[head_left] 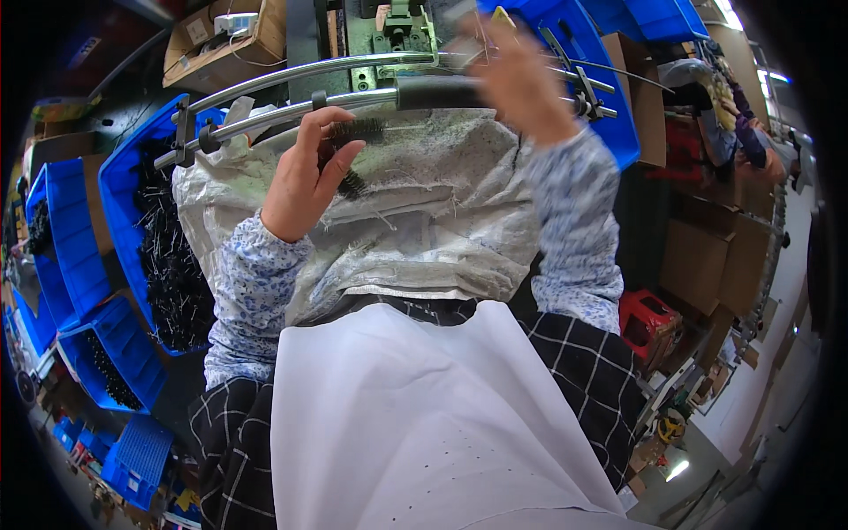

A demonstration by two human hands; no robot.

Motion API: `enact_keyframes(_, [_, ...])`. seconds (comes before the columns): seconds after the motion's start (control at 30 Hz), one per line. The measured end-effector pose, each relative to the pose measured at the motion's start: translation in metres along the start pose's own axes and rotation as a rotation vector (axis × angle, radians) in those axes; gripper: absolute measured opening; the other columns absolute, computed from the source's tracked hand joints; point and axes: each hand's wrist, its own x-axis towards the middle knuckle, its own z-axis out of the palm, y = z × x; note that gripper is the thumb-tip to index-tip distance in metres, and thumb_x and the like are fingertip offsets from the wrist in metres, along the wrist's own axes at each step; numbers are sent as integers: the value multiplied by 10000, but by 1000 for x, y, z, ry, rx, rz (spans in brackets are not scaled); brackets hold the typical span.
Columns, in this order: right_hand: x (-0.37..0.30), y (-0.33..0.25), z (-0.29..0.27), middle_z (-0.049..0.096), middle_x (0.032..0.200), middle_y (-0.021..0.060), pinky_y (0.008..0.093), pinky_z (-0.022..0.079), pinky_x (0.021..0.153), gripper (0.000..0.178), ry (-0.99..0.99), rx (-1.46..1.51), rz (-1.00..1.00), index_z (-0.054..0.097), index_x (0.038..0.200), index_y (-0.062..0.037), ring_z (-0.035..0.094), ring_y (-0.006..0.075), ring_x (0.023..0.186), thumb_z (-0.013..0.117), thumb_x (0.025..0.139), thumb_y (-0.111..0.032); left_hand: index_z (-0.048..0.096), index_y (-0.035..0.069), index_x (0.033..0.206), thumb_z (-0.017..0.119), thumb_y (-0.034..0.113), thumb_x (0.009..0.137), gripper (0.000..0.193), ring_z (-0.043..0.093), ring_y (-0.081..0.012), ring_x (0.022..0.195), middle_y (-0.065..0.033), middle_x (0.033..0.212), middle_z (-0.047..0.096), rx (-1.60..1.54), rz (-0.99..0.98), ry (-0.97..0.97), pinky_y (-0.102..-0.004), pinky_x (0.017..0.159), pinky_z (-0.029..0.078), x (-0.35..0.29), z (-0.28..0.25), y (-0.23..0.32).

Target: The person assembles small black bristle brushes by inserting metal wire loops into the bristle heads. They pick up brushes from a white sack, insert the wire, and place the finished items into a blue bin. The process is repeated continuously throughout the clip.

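Note:
My left hand (pixel 305 172) is closed round small black twisted-wire brushes, over a worn whitish woven sack. One dark bristle head (pixel 360 132) shows beyond the fingers, with a thin wire stem running to the right. Another bristle head (pixel 353 185) pokes out below the thumb. My right hand (pixel 521 84) is smeared by motion, raised over the right part of the metal rails, so its fingers and anything in them cannot be made out. The woven sack (pixel 424 234) hangs from the rails towards my lap. Beyond the rails stands a green machine fixture (pixel 399 35).
Left of the sack, a blue bin (pixel 119 190) holds many black brushes with wire stems. Two parallel metal rails (pixel 353 64) cross ahead of me. Another blue bin (pixel 623 124) stands at the right. A cardboard box (pixel 225 49) sits far left; a person (pixel 746 132) is at far right.

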Motion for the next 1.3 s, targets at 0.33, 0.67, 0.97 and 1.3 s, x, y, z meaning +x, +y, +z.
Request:
enact_keyframes(0.33, [18, -13, 37, 677, 972, 118, 318, 536, 675, 267, 104, 53, 124, 623, 1150, -121, 652, 208, 807, 512, 941, -245, 443, 96, 1241, 678, 183, 845, 469, 506, -97, 589, -34, 745, 566, 94, -92, 34, -231, 548, 422, -22, -21, -10])
enact_keyframes(0.67, [55, 48, 47, 636, 832, 118, 392, 492, 731, 219, 432, -364, 52, 654, 1013, -114, 615, 297, 806, 598, 804, -142, 542, 61, 1124, 683, 109, 829, 330, 474, -57, 613, -7, 798, 532, 106, -122, -66, -199, 554, 399, -31, -22, -26])
enact_keyframes(0.97, [68, 58, 52, 634, 800, 111, 397, 482, 715, 186, 386, -360, 13, 675, 961, -128, 619, 288, 788, 594, 796, -159, 547, 61, 1114, 687, 89, 817, 329, 466, -62, 598, -15, 788, 532, 140, -78, -86, -206, 546, 396, -25, -16, -23])
enact_keyframes(1.3, [70, 65, 54, 604, 824, 109, 401, 464, 740, 177, 427, -280, -6, 681, 945, -111, 596, 290, 800, 615, 793, -172, 551, 53, 1106, 700, 131, 807, 344, 504, -104, 647, -36, 816, 550, 138, -113, -110, -234, 588, 429, -23, -17, -19])
